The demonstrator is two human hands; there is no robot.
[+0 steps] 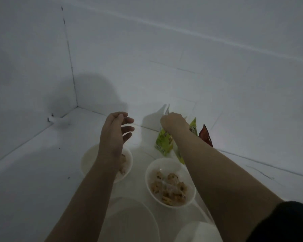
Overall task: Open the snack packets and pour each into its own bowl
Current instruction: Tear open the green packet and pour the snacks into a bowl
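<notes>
The white surface (33,180) ran back into a corner where two pale walls (164,49) met, and the light was dim, so shadows of the arms lay across the far wall.

Nearest to me, at the bottom edge, sat a large empty white bowl (129,220), and just right of it the rim of another white bowl (196,231), cut off by the frame. Farther back stood two smaller bowls: the right-hand bowl (151,182) held a heap of brownish snack pieces (170,187), and the left-hand bowl (89,158), half hidden under the forearm, showed some snack at its right side.

Behind the bowls, against the far wall, the packets stood in a cluster: a green packet (164,142) in front, a second green packet (193,126) just right of it, and a dark red packet (205,135) at the far right.

The right hand (173,121) was down on the green packets, its fingers closed round the silvery top (167,110) of one; I could not tell which. The left hand (115,130) hung in the air above the left-hand bowl, fingers loosely spread and holding nothing. A dark sleeve (287,222) showed at the lower right.
</notes>
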